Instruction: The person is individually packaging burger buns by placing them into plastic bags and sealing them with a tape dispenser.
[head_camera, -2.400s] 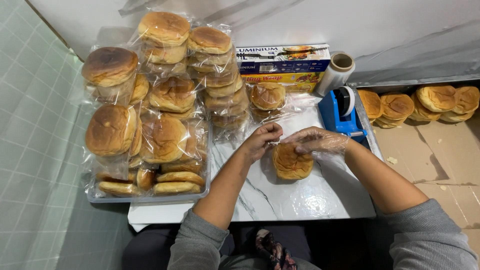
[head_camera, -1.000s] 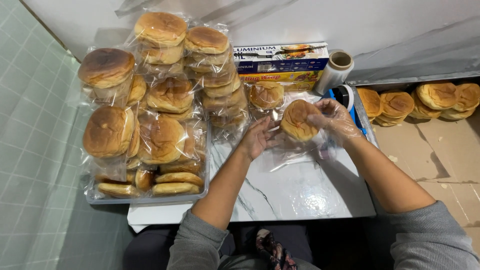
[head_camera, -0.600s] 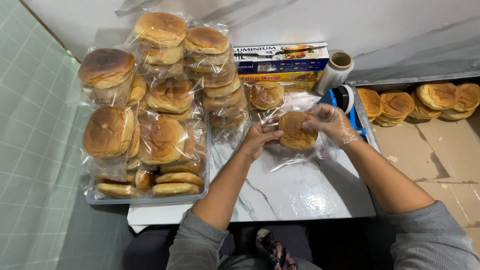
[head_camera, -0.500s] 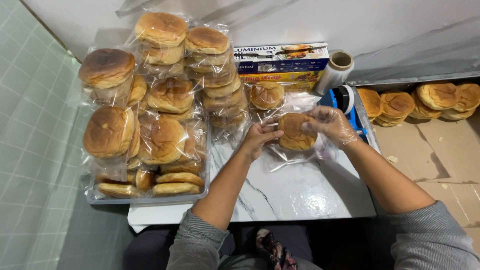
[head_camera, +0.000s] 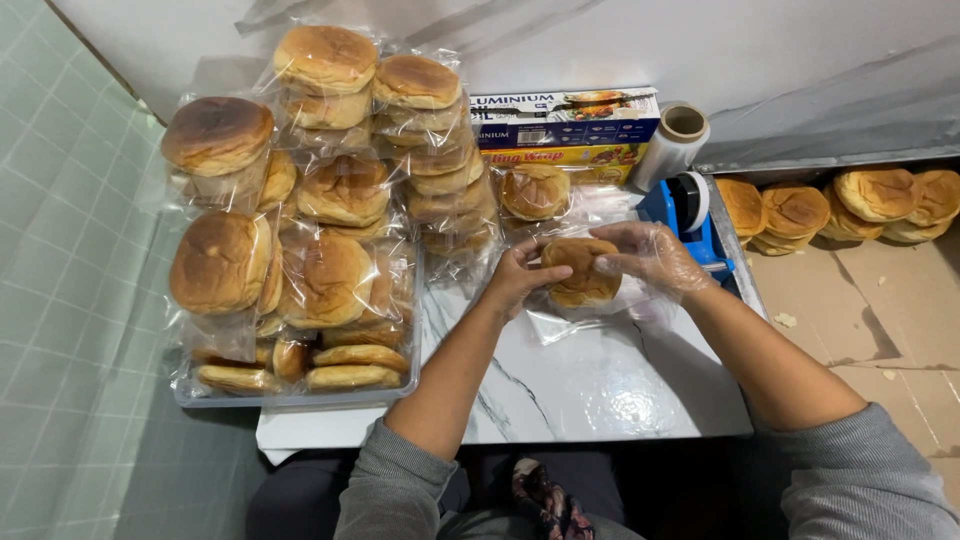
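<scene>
While both hands grip it, the bun (head_camera: 582, 272) sits between left fingers (head_camera: 528, 262) and gloved right fingers (head_camera: 622, 262), above the surface (head_camera: 590, 385)

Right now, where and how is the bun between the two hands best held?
Judging by its round, soft shape, the bun is best cupped at its two opposite edges, left hand from the left and right hand from the right. The loose clear bag under it gives no firm hold.
</scene>
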